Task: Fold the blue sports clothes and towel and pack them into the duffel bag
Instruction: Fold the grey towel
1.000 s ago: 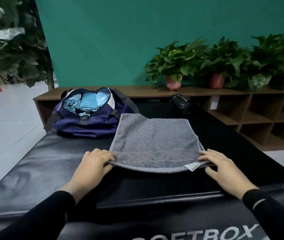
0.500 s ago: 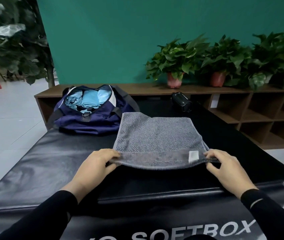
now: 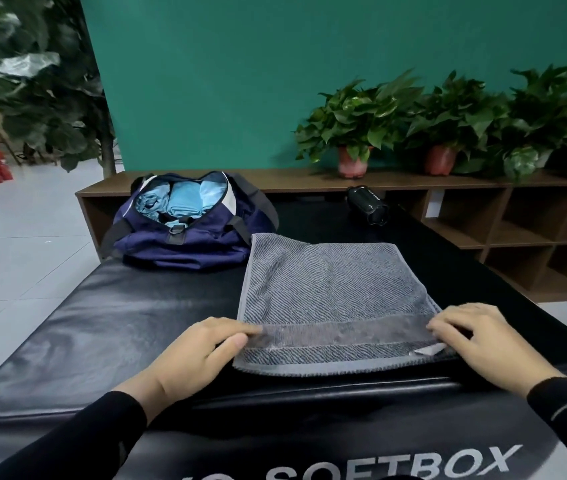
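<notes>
From the head view, your left hand (image 3: 202, 355) pinches the near left corner of the grey towel (image 3: 330, 296), thumb on top and fingers tucked at the edge, while your right hand (image 3: 482, 344) rests on the near right corner with its fingers curled over the hem; whether the thumb is underneath there is hidden, so that grip looks like a pinch but you cannot be certain of it. The towel lies flat on the black padded surface (image 3: 84, 341), already doubled, its near hem just inside the surface's front edge, which gives you a straight line to lift and carry away from you for the next fold. Holding both corners at once keeps the layers aligned. The navy duffel bag (image 3: 185, 237) sits at the far left, just beside the towel's far corner, unzipped and gaping, with the blue sports clothes (image 3: 181, 204) already folded inside, so only the towel seems left to pack. A small dark camera-like object (image 3: 368, 204) lies at the far edge, well apart from your work. Potted plants (image 3: 354, 133) line the shelf (image 3: 309, 183) behind.
</notes>
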`<state>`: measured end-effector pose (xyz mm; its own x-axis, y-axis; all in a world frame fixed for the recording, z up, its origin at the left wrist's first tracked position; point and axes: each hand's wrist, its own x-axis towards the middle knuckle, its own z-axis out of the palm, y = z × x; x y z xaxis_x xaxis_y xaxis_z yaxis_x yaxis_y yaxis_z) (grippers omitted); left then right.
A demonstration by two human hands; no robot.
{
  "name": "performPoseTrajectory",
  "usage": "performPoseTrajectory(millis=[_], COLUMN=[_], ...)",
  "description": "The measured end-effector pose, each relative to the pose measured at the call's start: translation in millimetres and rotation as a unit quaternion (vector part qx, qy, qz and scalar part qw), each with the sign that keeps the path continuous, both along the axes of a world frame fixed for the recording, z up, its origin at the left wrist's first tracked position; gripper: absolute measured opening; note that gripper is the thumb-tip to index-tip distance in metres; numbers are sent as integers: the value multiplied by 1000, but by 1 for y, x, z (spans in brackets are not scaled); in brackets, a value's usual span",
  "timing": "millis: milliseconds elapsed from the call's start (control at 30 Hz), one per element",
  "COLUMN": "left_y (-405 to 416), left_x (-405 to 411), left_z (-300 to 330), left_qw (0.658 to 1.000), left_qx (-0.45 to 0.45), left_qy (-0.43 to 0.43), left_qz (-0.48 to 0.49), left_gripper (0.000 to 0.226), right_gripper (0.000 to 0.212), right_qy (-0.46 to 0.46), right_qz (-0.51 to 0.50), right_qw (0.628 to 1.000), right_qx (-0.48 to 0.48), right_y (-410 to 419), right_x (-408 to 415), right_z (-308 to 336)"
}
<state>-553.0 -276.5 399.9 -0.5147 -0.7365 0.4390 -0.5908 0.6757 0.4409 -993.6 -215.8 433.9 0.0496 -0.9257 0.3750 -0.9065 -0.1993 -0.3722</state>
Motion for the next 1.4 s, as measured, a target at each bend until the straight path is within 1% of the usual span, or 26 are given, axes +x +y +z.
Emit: performPoseTrajectory(millis=[33, 100, 167, 233, 267, 400, 467, 567, 667, 733, 833, 967, 1033, 1200, 1300, 1400], left_y=[-3, -14, -30, -51, -64, -119, -147, -182, -201, -209, -225, -250, -258, -258, -252, -228], left_x=[-5, -18, -34, -52, -61, -101, -118, -138, -155, -170, -197, -205, -198, -188, -176, -161], left_z=[4, 14, 25, 35, 40, 46, 45, 39, 26, 21, 18, 18, 17, 15, 16, 21], left_qw=[1000, 998, 996, 995, 994, 989, 984, 971, 952, 954, 955, 944, 939, 941, 954, 967], left_qx=[-3, -7, -10, -16, -17, -40, -37, -23, -5, 30, 76, 104, 110, 96, 87, 4], left_qy=[8, 8, -9, -36, -48, -109, -145, -220, -292, -285, -277, -289, -296, -298, -247, -177], left_qz=[15, 54, 84, 94, 95, 94, 92, 93, 89, 83, 77, 118, 137, 128, 147, 185], left_gripper=[48, 43, 34, 33, 34, 34, 34, 34, 46, 50, 56, 67, 68, 63, 54, 35], right_gripper=[56, 46, 36, 27, 27, 42, 43, 47, 60, 67, 68, 71, 75, 76, 72, 60], right_qy=[-2, -12, -33, -31, -26, 4, 11, 14, 92, 114, 125, 126, 122, 125, 120, 53], right_qz=[-5, -9, -2, 15, 23, 46, 52, 33, 12, 2, -11, -15, -21, -34, -47, -29], right_qw=[1000, 1000, 999, 999, 999, 996, 993, 990, 982, 979, 976, 974, 974, 968, 968, 986], right_qx=[-4, -13, -3, 13, 21, 79, 103, 140, 163, 168, 181, 187, 188, 215, 214, 158], right_y=[-5, -21, -42, -69, -85, -153, -187, -226, -241, -247, -254, -263, -265, -263, -251, -227], right_x=[5, 17, 36, 57, 67, 105, 117, 114, 89, 67, 34, 17, 11, -17, -41, -69], right_z=[7, 19, 27, 33, 34, 37, 33, 12, -15, -19, -16, -15, -17, -13, -9, -7])
